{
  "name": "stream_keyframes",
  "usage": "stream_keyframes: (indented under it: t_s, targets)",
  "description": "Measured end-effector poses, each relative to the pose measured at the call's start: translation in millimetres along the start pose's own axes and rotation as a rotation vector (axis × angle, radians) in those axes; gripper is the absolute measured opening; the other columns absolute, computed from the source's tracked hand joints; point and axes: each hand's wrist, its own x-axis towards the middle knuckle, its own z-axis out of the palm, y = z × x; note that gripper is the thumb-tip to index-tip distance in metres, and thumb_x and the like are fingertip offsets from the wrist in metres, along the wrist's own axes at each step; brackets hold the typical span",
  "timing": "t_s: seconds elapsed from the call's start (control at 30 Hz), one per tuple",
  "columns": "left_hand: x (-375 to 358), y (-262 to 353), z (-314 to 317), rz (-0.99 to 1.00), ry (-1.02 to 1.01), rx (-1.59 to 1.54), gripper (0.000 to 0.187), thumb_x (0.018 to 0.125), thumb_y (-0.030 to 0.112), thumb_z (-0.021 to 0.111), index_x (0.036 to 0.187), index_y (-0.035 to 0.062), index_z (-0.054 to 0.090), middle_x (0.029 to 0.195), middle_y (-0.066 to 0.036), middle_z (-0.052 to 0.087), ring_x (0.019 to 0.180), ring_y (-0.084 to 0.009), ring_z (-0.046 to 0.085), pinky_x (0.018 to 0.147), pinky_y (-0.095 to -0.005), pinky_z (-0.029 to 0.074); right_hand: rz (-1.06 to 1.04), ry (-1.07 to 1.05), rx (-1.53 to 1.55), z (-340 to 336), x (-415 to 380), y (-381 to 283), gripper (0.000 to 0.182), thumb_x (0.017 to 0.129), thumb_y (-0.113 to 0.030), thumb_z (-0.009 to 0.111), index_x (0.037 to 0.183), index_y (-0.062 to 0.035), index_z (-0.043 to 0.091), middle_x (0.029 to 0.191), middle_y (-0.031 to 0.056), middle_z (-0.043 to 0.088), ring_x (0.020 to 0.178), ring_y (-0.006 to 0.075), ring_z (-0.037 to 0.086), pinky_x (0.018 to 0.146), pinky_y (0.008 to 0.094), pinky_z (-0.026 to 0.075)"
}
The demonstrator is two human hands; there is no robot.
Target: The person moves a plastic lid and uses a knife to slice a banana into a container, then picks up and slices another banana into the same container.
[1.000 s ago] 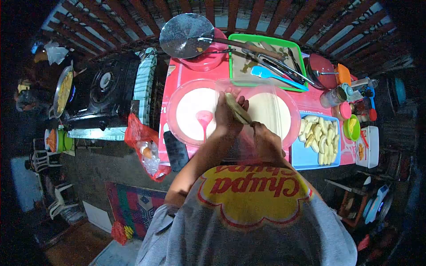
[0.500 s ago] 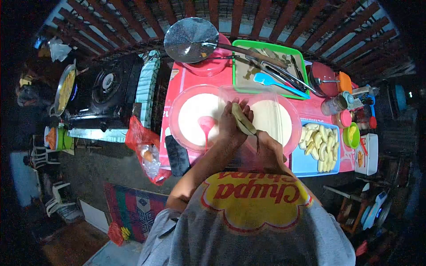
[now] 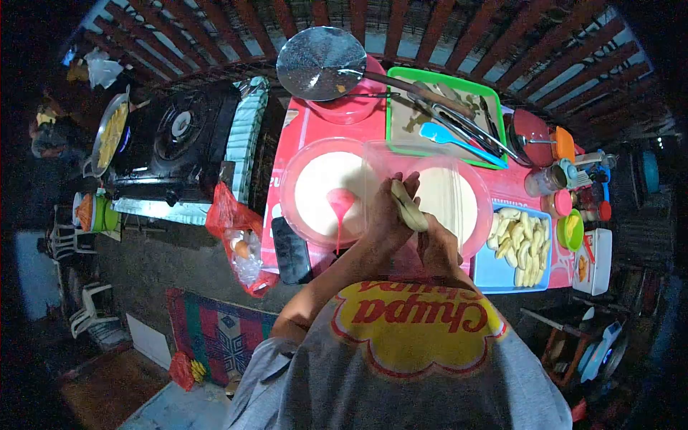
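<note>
A peeled banana [image 3: 409, 206] lies slanted in the left hand [image 3: 388, 213], whose palm and fingers curl around it, between two tubs of white liquid and above a clear plastic container [image 3: 374, 152]. The right hand [image 3: 438, 246] is bent at the banana's lower end; whether it grips anything cannot be told.

The person's grey shirt [image 3: 337, 390] carries the clearest writing: "Chupa" in red on a yellow, scalloped patch, upside down in this view, with a second red line above it cut off by a fold. White letters on the red tablecloth [image 3: 288, 136] show beside the blue tray and at the left edge, too small to read surely. Any labels on the jars [image 3: 546, 180] at the right cannot be made out.

More peeled bananas [image 3: 523, 240] lie in the blue tray [image 3: 490, 276]. A pink ladle [image 3: 341, 202] rests in the left tub [image 3: 287, 193]; a dark phone [image 3: 292, 251] lies just beside that tub.
</note>
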Motion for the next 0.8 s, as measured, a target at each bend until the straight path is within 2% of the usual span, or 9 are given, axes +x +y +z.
stream_keyframes:
  t_s: [0.03,0.13,0.2,0.33,0.43,0.5,0.57,0.7,0.8]
  targets:
    - [0.3,-0.8,-0.9,-0.005,-0.017,0.017,0.033,0.087,0.028,0.028,0.114,0.0100,0.031,0.108,-0.007,0.048,0.107,-0.0162,0.038,0.089,-0.0303,0.030,0.023,-0.007,0.029,0.9,3.2,3.3,0.023,0.074,-0.014,0.050,0.095,-0.0039,0.051,0.075,0.0096,0.055,0.072,0.0211,0.054,0.062,0.0272,0.041]
    - [2.5,-3.1,-10.3,-0.006,-0.043,0.019,0.037,0.086,0.029,0.028,0.118,0.0108,0.028,0.109,-0.005,0.047,0.108,-0.0149,0.035,0.089,-0.0307,0.028,0.468,-0.122,0.684,-0.8,12.6,-10.8,0.022,0.075,-0.015,0.049,0.094,-0.0049,0.052,0.078,0.0088,0.056,0.074,0.0196,0.054,0.065,0.0255,0.041]
    - [1.9,-7.0,-13.2,-0.019,-0.058,0.004,0.039,0.086,0.030,0.028,0.120,0.0113,0.026,0.110,-0.005,0.046,0.109,-0.0145,0.034,0.089,-0.0311,0.029,0.021,-0.090,-0.118,-19.4,2.6,-60.2,0.024,0.077,-0.020,0.047,0.093,-0.0043,0.053,0.079,0.0084,0.056,0.073,0.0189,0.054,0.065,0.0264,0.041]
    - [3.5,-6.7,-13.1,0.015,-0.012,0.050,0.037,0.085,0.030,0.029,0.118,0.0123,0.027,0.110,-0.004,0.045,0.109,-0.0140,0.033,0.089,-0.0315,0.028,0.088,-0.075,0.094,0.5,-0.1,-18.9,0.032,0.080,-0.028,0.050,0.101,-0.0038,0.048,0.071,-0.0010,0.049,0.061,0.0086,0.046,0.056,0.0199,0.038]
    - [15.6,-14.1,-32.6,0.125,-0.083,0.250,0.032,0.085,0.029,0.030,0.112,0.0124,0.031,0.110,-0.003,0.045,0.108,-0.0139,0.033,0.089,-0.0323,0.030,0.061,-0.051,0.290,3.4,-0.4,-12.0,0.028,0.080,-0.022,0.050,0.103,-0.0051,0.048,0.074,0.0017,0.053,0.066,0.0092,0.050,0.058,0.0219,0.040]
    - [20.0,-18.6,-41.5,0.216,-0.145,0.442,0.029,0.085,0.029,0.030,0.109,0.0125,0.032,0.111,-0.003,0.044,0.108,-0.0139,0.033,0.088,-0.0327,0.030,-0.211,0.079,-0.084,5.3,0.8,-12.7,0.026,0.080,-0.016,0.049,0.104,-0.0065,0.047,0.074,0.0054,0.055,0.067,0.0113,0.053,0.057,0.0239,0.041]
    - [6.1,-10.3,-22.2,0.089,-0.062,0.071,0.027,0.085,0.029,0.030,0.107,0.0125,0.033,0.112,-0.003,0.043,0.109,-0.0139,0.032,0.087,-0.0328,0.032,-0.213,0.093,-0.160,3.6,0.4,-14.1,0.028,0.078,-0.015,0.050,0.105,-0.0075,0.047,0.076,0.0070,0.056,0.068,0.0133,0.055,0.058,0.0247,0.042]
    - [1.5,-11.7,-25.7,0.083,-0.092,0.042,0.030,0.086,0.030,0.028,0.111,0.0125,0.032,0.112,-0.004,0.044,0.106,-0.0140,0.035,0.084,-0.0325,0.035,-0.025,-0.021,-0.238,3.8,4.5,-6.2,0.032,0.073,-0.011,0.049,0.105,-0.0077,0.048,0.086,0.0107,0.056,0.071,0.0199,0.057,0.060,0.0278,0.044]
    - [2.0,-10.8,-21.9,0.199,-0.128,0.222,0.032,0.086,0.031,0.026,0.112,0.0125,0.031,0.109,-0.003,0.046,0.099,-0.0142,0.040,0.077,-0.0329,0.039,-0.034,0.032,-0.200,5.5,4.9,-0.4,0.033,0.074,-0.012,0.050,0.107,-0.0089,0.047,0.083,0.0102,0.057,0.072,0.0215,0.058,0.060,0.0292,0.045]
